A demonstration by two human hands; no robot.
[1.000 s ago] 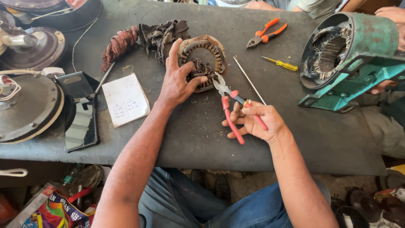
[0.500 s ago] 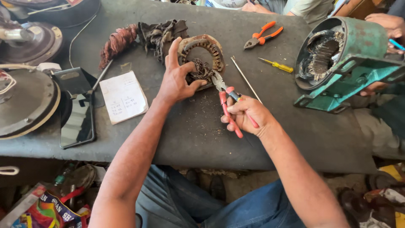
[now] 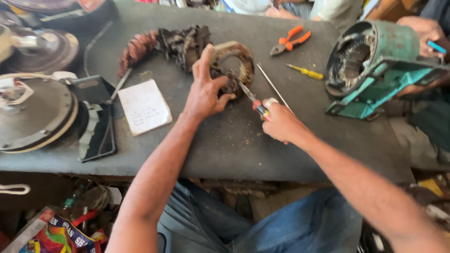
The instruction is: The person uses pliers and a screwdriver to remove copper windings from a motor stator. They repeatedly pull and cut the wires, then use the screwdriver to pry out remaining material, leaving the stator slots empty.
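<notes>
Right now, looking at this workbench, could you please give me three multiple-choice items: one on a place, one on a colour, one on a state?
1. Where does the yellow screwdriver lie?
A. below the orange pliers
B. on the notepad
C. on the floor

2. What colour is the motor housing?
A. red
B. green
C. white

3. What does the left hand do?
A. hangs free
B. holds a phone
C. presses on the stator ring

Answers: 1 A, it lies just below them; 2 B, its shell is green; 3 C, fingers rest on the ring.
</notes>
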